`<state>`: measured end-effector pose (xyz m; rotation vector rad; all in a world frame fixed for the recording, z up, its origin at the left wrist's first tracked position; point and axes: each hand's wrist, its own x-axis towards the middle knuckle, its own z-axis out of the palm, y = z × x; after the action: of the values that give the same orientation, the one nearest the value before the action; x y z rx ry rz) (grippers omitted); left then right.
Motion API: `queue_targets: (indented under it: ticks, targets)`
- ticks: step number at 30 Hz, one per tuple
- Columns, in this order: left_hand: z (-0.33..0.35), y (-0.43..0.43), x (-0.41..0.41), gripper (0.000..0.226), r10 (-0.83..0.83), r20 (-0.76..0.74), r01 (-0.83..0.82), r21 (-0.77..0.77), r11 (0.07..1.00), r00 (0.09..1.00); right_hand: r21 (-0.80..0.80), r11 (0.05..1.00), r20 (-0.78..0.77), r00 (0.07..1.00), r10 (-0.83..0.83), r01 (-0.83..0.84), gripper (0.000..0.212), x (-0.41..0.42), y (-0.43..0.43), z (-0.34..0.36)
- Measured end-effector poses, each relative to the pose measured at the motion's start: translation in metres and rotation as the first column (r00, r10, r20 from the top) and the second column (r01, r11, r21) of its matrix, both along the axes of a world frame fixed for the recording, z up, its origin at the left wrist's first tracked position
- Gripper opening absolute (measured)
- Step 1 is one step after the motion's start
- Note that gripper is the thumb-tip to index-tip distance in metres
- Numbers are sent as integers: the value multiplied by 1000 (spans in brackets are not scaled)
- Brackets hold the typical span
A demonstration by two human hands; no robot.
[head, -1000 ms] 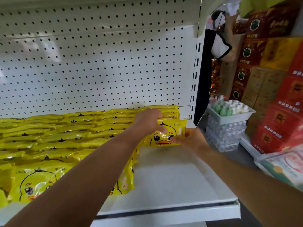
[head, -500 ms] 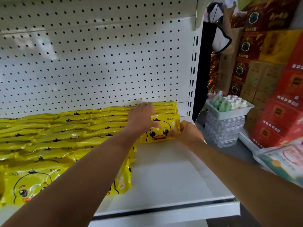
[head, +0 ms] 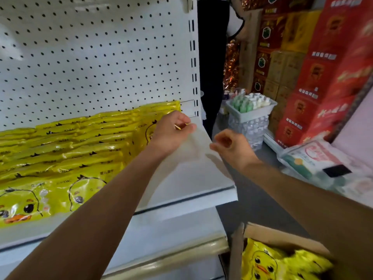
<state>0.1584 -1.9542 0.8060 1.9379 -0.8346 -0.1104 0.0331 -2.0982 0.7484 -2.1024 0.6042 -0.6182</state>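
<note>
Rows of yellow duck-print packs (head: 80,150) lie overlapping on the white shelf (head: 193,176), filling its left and middle. The rearmost right pack (head: 147,128) stands against the row by the pegboard. My left hand (head: 173,131) is at that pack's right edge with fingers curled, a sliver of yellow showing between them. My right hand (head: 228,144) hovers off the shelf's right edge, loosely curled and holding nothing. An open cardboard box (head: 262,233) at the bottom right holds more duck packs (head: 268,263).
A white pegboard (head: 101,57) backs the shelf. To the right stand a basket of small bottles (head: 250,107) on wrapped water bottles (head: 248,126), stacked red cartons (head: 323,77) and a printed bag (head: 308,156). A person in dark clothing (head: 212,57) stands behind the shelf end.
The duck pack both hands held has been set against the row. My right hand let go and drew back to the right. The view dropped, showing the box below.
</note>
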Motion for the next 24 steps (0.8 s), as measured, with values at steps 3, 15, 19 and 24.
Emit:
queue_targets:
  ticks: [3,15,19,24]
  targets:
    - [-5,-14,-52,7,-102,-23,101,-29,994,995,18,997,32,996,-79,78,15,-53,-10,-9]
    - [-176,-84,-251,5,-473,-538,623,131,771,698,113,906,-297,884,-361,408,19,-286,-47,-161]
    - [-272,-98,-264,11,-255,-722,561,219,798,644,125,869,-446,810,-381,478,16,-325,-52,-225]
    - [-370,-107,-272,59,90,-730,350,427,833,677,9,907,-617,716,-326,420,34,-335,-68,-284]
